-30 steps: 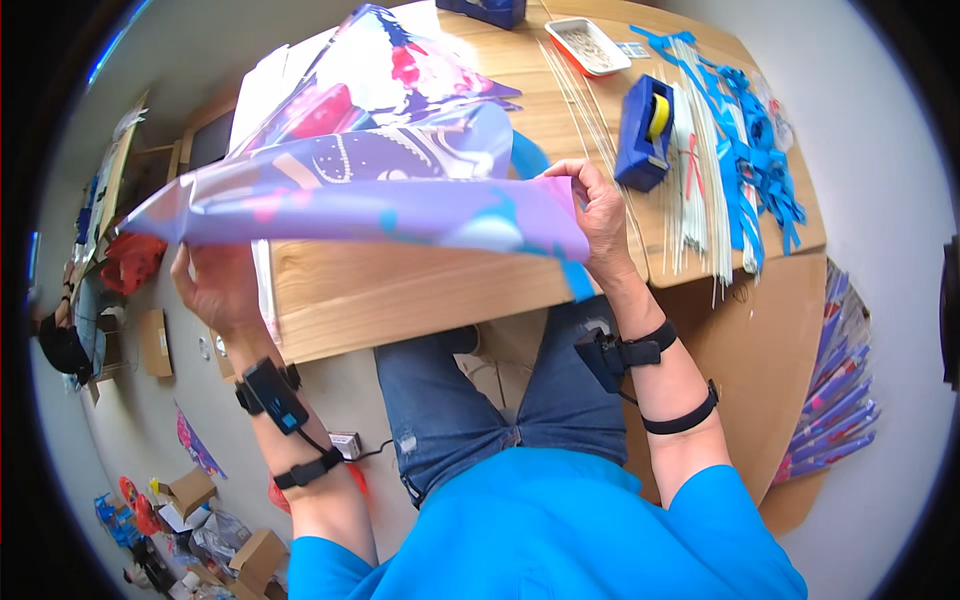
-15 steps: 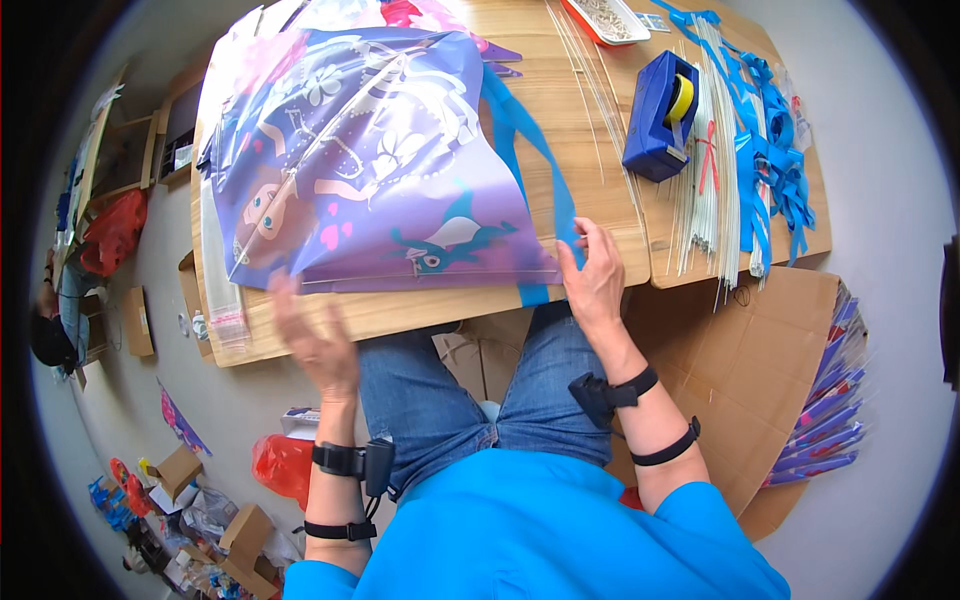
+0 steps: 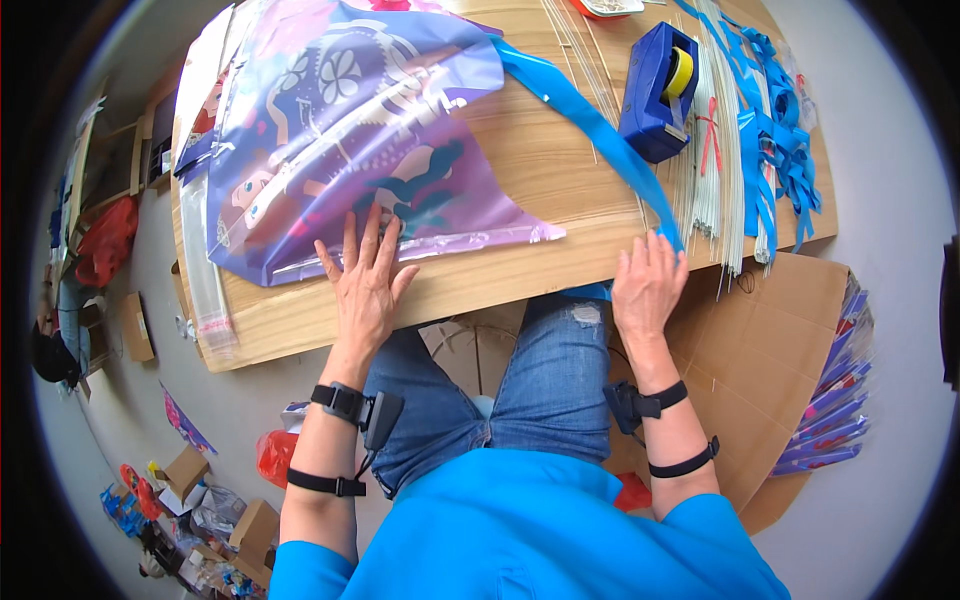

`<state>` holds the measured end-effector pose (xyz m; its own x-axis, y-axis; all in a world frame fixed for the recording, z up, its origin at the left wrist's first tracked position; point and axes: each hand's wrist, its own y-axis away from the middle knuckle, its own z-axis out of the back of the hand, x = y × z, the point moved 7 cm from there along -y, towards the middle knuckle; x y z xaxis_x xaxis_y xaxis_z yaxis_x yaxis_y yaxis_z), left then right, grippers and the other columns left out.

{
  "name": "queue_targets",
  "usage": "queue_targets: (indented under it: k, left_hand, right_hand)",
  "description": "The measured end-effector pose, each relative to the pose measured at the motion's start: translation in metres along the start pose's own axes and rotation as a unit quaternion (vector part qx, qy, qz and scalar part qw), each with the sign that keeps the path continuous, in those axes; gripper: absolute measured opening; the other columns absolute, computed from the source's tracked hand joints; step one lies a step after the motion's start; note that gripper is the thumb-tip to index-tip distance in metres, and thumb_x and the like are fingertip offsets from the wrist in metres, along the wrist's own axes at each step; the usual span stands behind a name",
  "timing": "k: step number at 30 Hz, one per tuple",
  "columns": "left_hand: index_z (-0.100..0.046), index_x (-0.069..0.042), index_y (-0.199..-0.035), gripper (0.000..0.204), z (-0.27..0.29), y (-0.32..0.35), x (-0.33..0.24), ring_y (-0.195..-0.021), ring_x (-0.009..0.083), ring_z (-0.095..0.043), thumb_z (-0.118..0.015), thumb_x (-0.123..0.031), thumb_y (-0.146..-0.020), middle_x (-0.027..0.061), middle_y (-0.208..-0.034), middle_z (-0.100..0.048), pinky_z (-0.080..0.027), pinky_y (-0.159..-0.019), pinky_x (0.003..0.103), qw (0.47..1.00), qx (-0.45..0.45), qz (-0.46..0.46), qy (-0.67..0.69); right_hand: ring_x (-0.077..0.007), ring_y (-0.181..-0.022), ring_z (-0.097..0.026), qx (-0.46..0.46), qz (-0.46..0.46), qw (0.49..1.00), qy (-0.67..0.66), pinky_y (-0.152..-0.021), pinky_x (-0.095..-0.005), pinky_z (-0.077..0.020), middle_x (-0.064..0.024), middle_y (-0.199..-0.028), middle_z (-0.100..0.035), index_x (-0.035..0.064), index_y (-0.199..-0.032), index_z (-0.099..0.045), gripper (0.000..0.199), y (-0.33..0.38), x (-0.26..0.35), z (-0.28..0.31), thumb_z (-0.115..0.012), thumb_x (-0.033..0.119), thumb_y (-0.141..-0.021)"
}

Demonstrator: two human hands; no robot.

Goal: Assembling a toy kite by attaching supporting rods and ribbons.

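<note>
A purple kite [image 3: 310,130] of thin printed film, with a cartoon mermaid on it, lies on the wooden table [image 3: 570,205]. My left hand [image 3: 365,290] is open, its fingers spread flat on the lower edge of the film. From the kite's right side a blue ribbon [image 3: 590,120] runs in a curve toward the table's front edge. At its near end my right hand [image 3: 650,288] is closed on the ribbon with bent fingers. A clear plastic bag [image 3: 205,280] lies at the table's left edge, partly under the kite.
A blue tape dispenser [image 3: 652,105] with yellow tape stands on the right, beside bundled white rods [image 3: 708,170] and more blue ribbons [image 3: 790,170]. Below them a cardboard box [image 3: 740,370] holds purple packages [image 3: 825,400]. Boxes and bags lie on the floor at left.
My left hand has come down flat onto the kite. The right hand has moved right, drawing the blue ribbon out from the kite. The kite's lower right corner has shifted and creased.
</note>
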<state>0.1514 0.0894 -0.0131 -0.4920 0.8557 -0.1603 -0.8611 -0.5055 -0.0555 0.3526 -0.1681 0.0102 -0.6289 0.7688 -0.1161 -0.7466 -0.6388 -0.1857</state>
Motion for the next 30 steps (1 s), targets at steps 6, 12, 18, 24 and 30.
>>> queue_targets:
  k: [6,12,18,24,30]
  left_hand:
    - [-0.048,-0.010,-0.135,0.061,0.011,-0.025,-0.042,-0.134,0.0261,-0.036,-0.067,-0.034,-0.082,0.0050,-0.142,-0.044,-0.022,-0.113,0.047,0.986,-0.008,-0.137,0.093]
    - [-0.028,-0.010,-0.148,0.093,-0.007,-0.034,-0.041,-0.139,0.0288,-0.030,-0.074,-0.041,-0.072,0.0047,-0.149,-0.036,-0.016,-0.114,0.053,0.986,0.033,-0.111,0.121]
    - [-0.024,-0.010,-0.149,0.106,-0.007,-0.039,-0.041,-0.140,0.0288,-0.029,-0.077,-0.047,-0.065,0.0051,-0.151,-0.034,-0.012,-0.114,0.054,0.984,0.076,-0.075,0.143]
    - [-0.034,-0.012,-0.144,0.093,0.018,-0.044,-0.057,-0.136,0.0279,-0.035,-0.077,-0.043,-0.068,0.0034,-0.144,-0.044,-0.016,-0.115,0.052,0.982,-0.004,-0.117,0.148]
    - [-0.032,-0.012,-0.144,0.091,0.005,-0.041,-0.086,-0.128,0.0270,-0.045,-0.081,-0.020,-0.067,-0.0011,-0.130,-0.058,-0.020,-0.114,0.051,0.948,-0.005,-0.204,0.243]
  right_hand:
    - [-0.0266,-0.102,-0.055,-0.103,0.164,0.950,-0.244,-0.089,-0.0404,-0.0424,-0.0101,-0.105,-0.061,0.0014,-0.107,-0.063,0.027,-0.002,0.087,0.045,-0.062,0.009,-0.081]
    - [-0.0237,-0.101,-0.055,-0.058,0.145,0.950,-0.269,-0.090,-0.0387,-0.0415,-0.0080,-0.108,-0.060,0.0061,-0.108,-0.064,0.030,0.009,0.112,0.019,-0.066,0.012,-0.079]
    - [-0.0217,-0.101,-0.055,-0.057,0.155,0.954,-0.251,-0.090,-0.0370,-0.0399,-0.0060,-0.109,-0.061,0.0066,-0.105,-0.065,0.027,0.017,0.102,0.013,-0.068,0.013,-0.079]
    - [-0.0240,-0.083,-0.060,-0.039,-0.035,0.908,-0.416,-0.073,-0.0348,-0.0473,-0.0087,-0.099,-0.062,0.0031,-0.098,-0.065,0.019,0.005,0.068,0.015,-0.067,0.001,-0.079]
    - [-0.0265,-0.076,-0.061,0.036,-0.053,0.872,-0.485,-0.065,-0.0346,-0.0498,-0.0091,-0.087,-0.059,0.0035,-0.090,-0.063,0.013,-0.014,0.072,0.000,-0.068,-0.001,-0.078]
